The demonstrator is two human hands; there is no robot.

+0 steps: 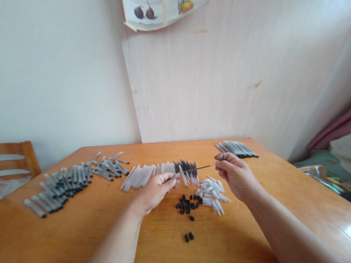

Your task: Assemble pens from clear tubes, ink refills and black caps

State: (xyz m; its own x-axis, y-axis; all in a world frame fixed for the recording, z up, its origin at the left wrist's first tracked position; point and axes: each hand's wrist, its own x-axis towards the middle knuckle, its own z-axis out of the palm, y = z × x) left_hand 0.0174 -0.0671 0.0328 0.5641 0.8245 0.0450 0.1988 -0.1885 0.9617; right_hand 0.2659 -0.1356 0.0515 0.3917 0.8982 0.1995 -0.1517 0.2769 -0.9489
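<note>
My right hand (236, 175) pinches one end of a thin pen refill (203, 167) with black ink in it. The refill slants down to the left, toward my left hand (156, 191). Between that hand's thumb and fingers is a pale pen barrel (176, 176), mostly hidden by the fingers. Whether the refill's tip is inside the barrel I cannot tell. Just behind lie a row of empty translucent barrels (140, 176) and a bunch of dark refills (192, 169). Small black plugs (187, 205) and a pile of clear caps (211, 191) are scattered between my forearms.
Many grey pens with black ends (65, 181) spread over the left of the wooden table (158, 245). Another row of pens (237, 148) lies near the back right edge. A wooden chair (2, 154) stands at left. A fruit poster (162, 6) hangs on the wall.
</note>
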